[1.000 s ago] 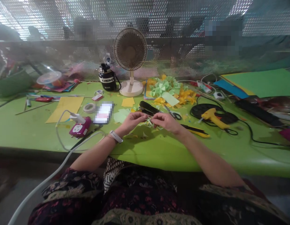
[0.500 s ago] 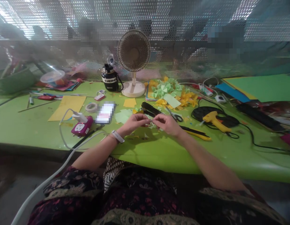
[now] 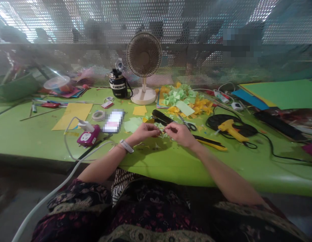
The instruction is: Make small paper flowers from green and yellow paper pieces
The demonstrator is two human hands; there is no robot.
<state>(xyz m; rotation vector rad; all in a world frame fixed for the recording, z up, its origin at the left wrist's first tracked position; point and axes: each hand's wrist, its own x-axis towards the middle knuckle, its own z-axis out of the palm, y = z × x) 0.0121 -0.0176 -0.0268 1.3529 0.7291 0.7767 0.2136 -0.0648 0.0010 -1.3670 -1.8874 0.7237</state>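
My left hand (image 3: pixel 144 131) and my right hand (image 3: pixel 180 133) meet over the green table (image 3: pixel 156 161), their fingertips pinching a small scrap of pale green paper (image 3: pixel 161 132). Loose yellow and green bits lie under them. Nearest my right hand are steel scissors with black handles (image 3: pixel 187 123) and a black stapler (image 3: pixel 161 117). A yellow-and-black utility knife (image 3: pixel 211 143) lies to its right. A heap of green and yellow paper pieces (image 3: pixel 183 99) sits beyond. A white watch (image 3: pixel 126 146) circles my left wrist.
A yellow glue gun (image 3: pixel 231 130) lies on black cable at right, beside stacked coloured card. A magenta socket (image 3: pixel 86 136) with white cable, a tape roll (image 3: pixel 98 115), a blurred phone (image 3: pixel 113 121), a table fan (image 3: pixel 144 64) and a black flask (image 3: pixel 117 84) stand left and behind. Perforated metal screens the back.
The view has shifted slightly. My hands have stayed together over the paper scrap, with only small finger movements.
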